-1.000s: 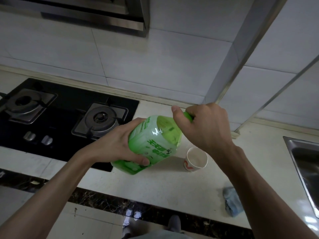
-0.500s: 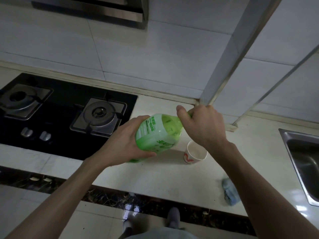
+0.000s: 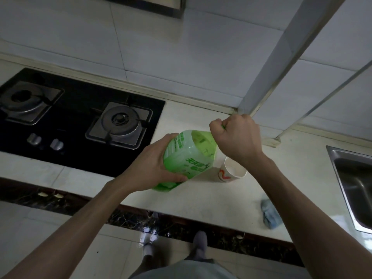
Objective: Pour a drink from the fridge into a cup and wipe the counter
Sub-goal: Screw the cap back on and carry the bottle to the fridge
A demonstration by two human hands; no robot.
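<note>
A large green drink bottle (image 3: 188, 158) is tilted above the pale counter (image 3: 201, 198), its top pointing up and right. My left hand (image 3: 153, 164) grips its body from the left. My right hand (image 3: 237, 137) is closed around the bottle's top, which hides the cap. A white paper cup (image 3: 233, 173) with a red mark stands upright on the counter just right of the bottle, below my right wrist. A crumpled blue cloth (image 3: 270, 215) lies near the counter's front edge, partly behind my right forearm.
A black two-burner gas hob (image 3: 80, 121) fills the counter's left side. A steel sink (image 3: 354, 182) is at the right edge. Tiled wall and a boxed corner column (image 3: 261, 87) stand behind. My feet show on the tiled floor below.
The bottle has stayed tilted in both hands with small shifts. My right hand has tightened and turned on the bottle's top. The view dropped slightly.
</note>
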